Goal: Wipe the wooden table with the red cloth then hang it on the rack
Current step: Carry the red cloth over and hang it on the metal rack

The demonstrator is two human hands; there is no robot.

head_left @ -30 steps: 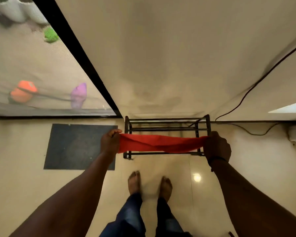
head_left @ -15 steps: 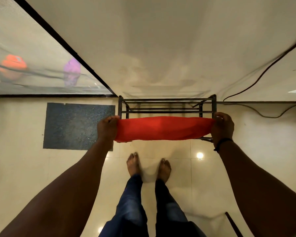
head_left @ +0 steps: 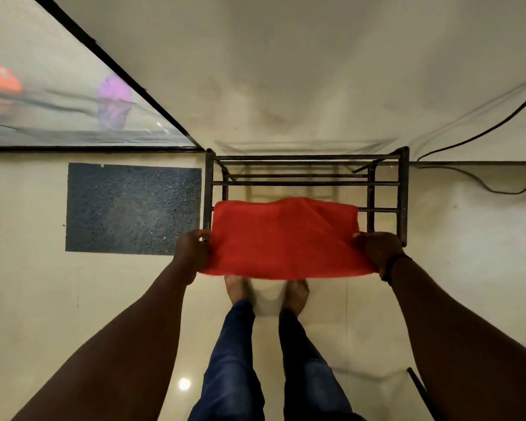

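The red cloth (head_left: 283, 238) is spread wide and flat over the front of the dark metal rack (head_left: 403, 189), which stands against the cream wall. My left hand (head_left: 192, 249) pinches the cloth's left edge and my right hand (head_left: 377, 249), with a black wristband, holds its right edge. The cloth's far edge lies over the rack's front bars and hides them; its near edge hangs toward me above my bare feet. The wooden table is not in view.
A dark doormat (head_left: 132, 208) lies on the tiled floor left of the rack. A screen door (head_left: 58, 101) with a black frame fills the upper left. A black cable (head_left: 480, 132) runs along the wall at right. A dark bar (head_left: 418, 387) crosses the floor at lower right.
The cloth went from a narrow taut band to a broad sheet spread over the rack's front. Both hands moved lower and nearer, and the view tilted down.
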